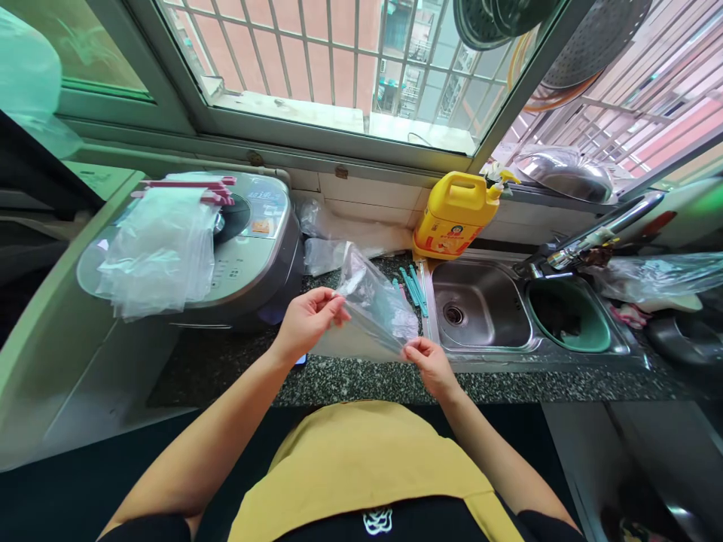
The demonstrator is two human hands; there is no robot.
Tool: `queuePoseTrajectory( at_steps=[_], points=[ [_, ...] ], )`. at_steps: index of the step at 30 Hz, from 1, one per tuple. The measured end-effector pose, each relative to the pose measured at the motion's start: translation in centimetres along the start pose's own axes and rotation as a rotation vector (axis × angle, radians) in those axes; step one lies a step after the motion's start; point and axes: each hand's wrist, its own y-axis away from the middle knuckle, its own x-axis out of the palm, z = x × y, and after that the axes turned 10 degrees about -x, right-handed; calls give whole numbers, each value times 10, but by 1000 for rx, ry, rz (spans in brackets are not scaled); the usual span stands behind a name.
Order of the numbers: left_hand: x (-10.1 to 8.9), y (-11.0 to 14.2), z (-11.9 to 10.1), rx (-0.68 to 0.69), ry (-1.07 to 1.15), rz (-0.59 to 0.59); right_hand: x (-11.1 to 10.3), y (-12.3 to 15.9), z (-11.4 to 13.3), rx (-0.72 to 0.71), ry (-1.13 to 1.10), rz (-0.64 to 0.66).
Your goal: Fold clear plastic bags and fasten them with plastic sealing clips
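Note:
A clear plastic bag [376,297] is stretched between my two hands over the dark speckled counter [339,380]. My left hand [313,320] pinches one corner of its edge between thumb and fingers. At the opposite corner, lower and to the right, my right hand [428,361] grips the same edge. Just beyond the bag, several teal sealing clips [416,290] lie beside the sink. Further back on the counter rest more clear plastic bags [355,229]. Part of a blue-edged item [301,360] shows beneath my left wrist.
On the left, a rice cooker [254,263] carries a stack of plastic bags [161,248] with pink clips [218,190]. A yellow jug [456,214] stands behind the steel sink [480,301]. A green basin [570,316] sits under the faucet [587,237].

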Motion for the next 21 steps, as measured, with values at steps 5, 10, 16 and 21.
queuePoseTrajectory(
  at_steps=[5,10,16,21],
  points=[
    [8,14,-1,132,-197,135,-9,-22,26,-333,255,-161],
    [15,29,-9,362,-567,301,18,-78,69,-481,402,232],
    [21,44,-12,578,-759,402,51,-106,69,-200,-99,810],
    [34,55,-7,713,-879,291,52,-95,59,-125,-184,756]
  ],
)
